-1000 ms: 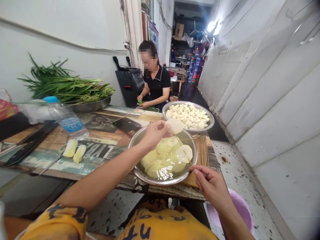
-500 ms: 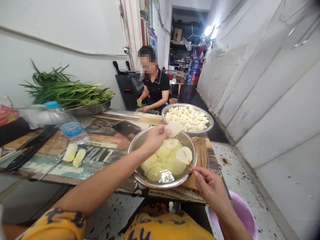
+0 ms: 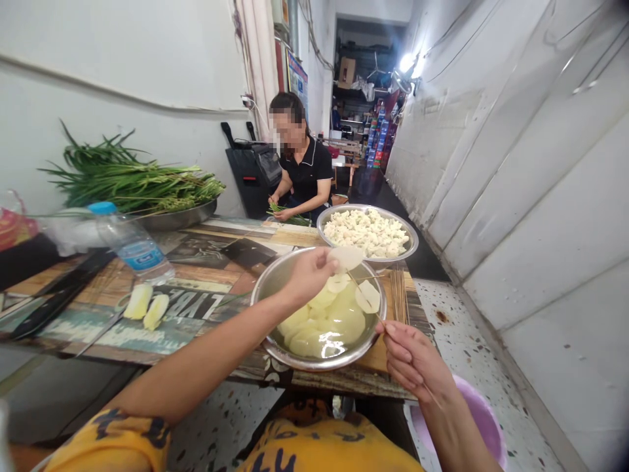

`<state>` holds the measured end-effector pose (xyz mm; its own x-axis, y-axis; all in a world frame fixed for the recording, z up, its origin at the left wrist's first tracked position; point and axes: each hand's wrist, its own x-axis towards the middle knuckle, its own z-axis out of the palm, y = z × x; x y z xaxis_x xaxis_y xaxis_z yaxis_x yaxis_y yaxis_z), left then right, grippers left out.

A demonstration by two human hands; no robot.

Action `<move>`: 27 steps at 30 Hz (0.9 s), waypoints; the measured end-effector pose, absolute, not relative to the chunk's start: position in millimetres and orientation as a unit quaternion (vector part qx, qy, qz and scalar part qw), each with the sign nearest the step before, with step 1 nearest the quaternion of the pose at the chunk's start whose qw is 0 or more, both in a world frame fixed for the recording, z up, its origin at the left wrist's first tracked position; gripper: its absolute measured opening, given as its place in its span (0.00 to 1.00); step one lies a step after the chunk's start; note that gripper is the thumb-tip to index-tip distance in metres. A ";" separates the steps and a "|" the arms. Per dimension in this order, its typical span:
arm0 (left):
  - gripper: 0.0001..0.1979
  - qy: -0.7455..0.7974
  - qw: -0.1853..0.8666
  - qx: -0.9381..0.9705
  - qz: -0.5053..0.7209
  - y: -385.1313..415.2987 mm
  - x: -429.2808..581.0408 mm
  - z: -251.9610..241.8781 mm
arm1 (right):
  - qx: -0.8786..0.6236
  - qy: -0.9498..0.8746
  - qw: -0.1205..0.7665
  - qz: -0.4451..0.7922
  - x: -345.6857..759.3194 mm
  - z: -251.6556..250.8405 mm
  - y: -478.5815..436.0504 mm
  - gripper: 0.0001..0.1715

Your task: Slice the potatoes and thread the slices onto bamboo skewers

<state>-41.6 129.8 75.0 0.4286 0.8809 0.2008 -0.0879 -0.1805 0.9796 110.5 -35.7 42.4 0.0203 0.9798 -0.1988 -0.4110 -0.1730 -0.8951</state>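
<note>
My left hand (image 3: 314,270) pinches a thin, pale potato slice (image 3: 346,258) above the far rim of a metal basin (image 3: 269,347). In my right hand (image 3: 410,357) is a thin wooden skewer (image 3: 380,320), held at the basin's right side. One potato slice (image 3: 367,297) is threaded on that skewer, and its tip points up toward the slice in my left hand. Several more potato slices (image 3: 314,328) lie in water inside the basin. Another skewer (image 3: 371,278), bearing a slice (image 3: 338,283), rests across the basin's far right.
A bowl of cauliflower pieces (image 3: 366,233) stands behind the basin, and bare skewers (image 3: 399,295) lie at its right. Leftward are a water bottle (image 3: 137,246), a knife (image 3: 46,305) and a pan of green stalks (image 3: 147,187). A co-worker (image 3: 307,167) sits opposite, handling green stalks. A pink bucket (image 3: 474,413) is below right.
The skewer in my right hand now slants up toward the left-hand slice, and its threaded slice has tilted. My left hand has shifted slightly right with its slice.
</note>
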 end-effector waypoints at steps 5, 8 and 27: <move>0.13 0.326 0.615 0.568 0.439 128.8 -41.8 79.2 | -0.587 -0.463 0.547 0.377 103.1 28.5 -38.5 0.16; 0.15 0.331 0.625 0.561 0.430 129.4 -43.2 80.1 | -0.626 -0.539 0.509 0.243 103.1 24.7 -40.6 0.12; 0.13 0.358 0.626 0.512 0.468 134.7 -42.8 76.3 | -0.502 -0.388 0.553 0.540 111.2 34.9 -36.1 0.15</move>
<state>-42.8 134.7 76.3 0.3062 0.9515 0.0314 -0.2194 0.0384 0.9749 111.2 -36.1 34.9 0.1172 0.9867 -0.1129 -0.2079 -0.0868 -0.9743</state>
